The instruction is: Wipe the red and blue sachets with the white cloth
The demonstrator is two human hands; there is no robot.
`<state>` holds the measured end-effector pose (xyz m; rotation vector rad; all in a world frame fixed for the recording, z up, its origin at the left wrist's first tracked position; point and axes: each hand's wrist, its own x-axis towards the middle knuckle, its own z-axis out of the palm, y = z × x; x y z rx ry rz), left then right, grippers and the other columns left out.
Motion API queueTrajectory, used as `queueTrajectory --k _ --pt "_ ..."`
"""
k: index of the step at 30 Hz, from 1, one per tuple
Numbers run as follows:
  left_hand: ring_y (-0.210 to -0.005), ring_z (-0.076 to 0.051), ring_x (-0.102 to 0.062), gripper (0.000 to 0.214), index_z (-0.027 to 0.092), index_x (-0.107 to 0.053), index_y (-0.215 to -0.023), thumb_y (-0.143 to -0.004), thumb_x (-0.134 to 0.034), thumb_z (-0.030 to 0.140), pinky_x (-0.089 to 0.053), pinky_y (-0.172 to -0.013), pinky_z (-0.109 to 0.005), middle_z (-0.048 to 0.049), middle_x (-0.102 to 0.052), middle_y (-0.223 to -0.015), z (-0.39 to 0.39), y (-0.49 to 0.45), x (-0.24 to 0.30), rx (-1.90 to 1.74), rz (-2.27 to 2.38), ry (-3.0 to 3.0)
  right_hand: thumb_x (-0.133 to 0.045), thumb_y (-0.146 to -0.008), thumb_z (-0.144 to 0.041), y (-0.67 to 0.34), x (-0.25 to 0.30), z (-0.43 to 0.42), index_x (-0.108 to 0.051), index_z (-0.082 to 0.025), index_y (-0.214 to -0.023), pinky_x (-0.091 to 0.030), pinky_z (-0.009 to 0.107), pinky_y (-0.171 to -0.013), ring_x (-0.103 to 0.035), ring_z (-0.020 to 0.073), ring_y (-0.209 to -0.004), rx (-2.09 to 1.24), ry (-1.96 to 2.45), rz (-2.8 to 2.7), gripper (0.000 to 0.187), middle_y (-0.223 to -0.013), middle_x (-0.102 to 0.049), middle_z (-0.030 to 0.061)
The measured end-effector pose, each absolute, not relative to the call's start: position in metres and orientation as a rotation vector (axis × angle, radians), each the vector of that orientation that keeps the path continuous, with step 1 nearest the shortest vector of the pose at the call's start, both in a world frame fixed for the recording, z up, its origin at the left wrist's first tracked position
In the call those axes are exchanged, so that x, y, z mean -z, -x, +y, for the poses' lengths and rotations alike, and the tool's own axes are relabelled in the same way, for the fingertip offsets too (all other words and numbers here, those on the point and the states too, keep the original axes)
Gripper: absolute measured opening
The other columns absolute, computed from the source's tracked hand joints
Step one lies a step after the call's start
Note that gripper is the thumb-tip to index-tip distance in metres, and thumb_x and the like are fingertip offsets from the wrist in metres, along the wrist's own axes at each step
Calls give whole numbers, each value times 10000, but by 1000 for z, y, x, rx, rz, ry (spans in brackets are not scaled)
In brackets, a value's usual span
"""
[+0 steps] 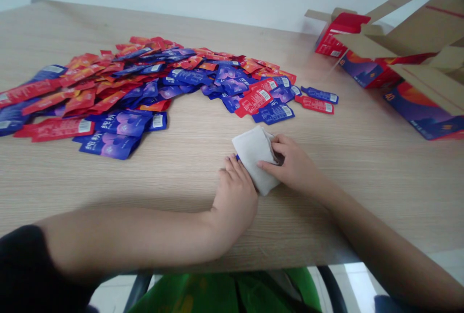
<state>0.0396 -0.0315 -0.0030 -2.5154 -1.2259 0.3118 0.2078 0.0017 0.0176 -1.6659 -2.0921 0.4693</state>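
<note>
My right hand (292, 160) is closed on a folded pale grey cloth (255, 153), thumb on top and fingers at its far right edge. The cloth lies low over the table in front of me. My left hand (237, 189) is closed at the cloth's left side, knuckles up. By its fingertips a small blue piece of a sachet (238, 157) shows; the cloth and fingers hide the rest of it.
A wide heap of red sachets (85, 100) and blue sachets (112, 143) spreads over the far left and middle of the wooden table (174, 172). Open cartons, one small red box (328, 39) and larger blue-and-red boxes (416, 110), stand at the right with flaps up.
</note>
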Motion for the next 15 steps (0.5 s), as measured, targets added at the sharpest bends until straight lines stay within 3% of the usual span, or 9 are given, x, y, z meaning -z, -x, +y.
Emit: queueTrajectory --k 3,10,15 --pt "-1212 -449 -547 573 -157 -473 -1313 -879 -451 217 -522 -870 -460 -406 -462 -1317 -30 -40 2 -333 -1211 2522 -564 -823 -299 -212 -22 3 -605 -189 -874 -466 355 -716 -593 220 -781 -620 1650 -1949 128 -845 -631 48" --pt "-1209 -449 -547 578 -164 -441 -1332 -874 -439 190 -527 -859 -449 -412 -455 -1315 -31 -39 -1 -387 -1186 2514 -541 -733 -179 -238 -5 26 -589 -211 -1103 -448 461 -947 -601 275 -1059 -804 1580 -1651 374 -1075 -678 64" --pt "-1206 -467 -543 583 -178 -455 -1313 -876 -452 209 -524 -851 -462 -426 -458 -1304 -30 -39 1 -353 -1195 2531 -518 -703 -158 -239 -8 23 -565 -243 -1166 -495 406 -848 -612 240 -970 -1043 1442 -1629 473 -1086 -668 27"
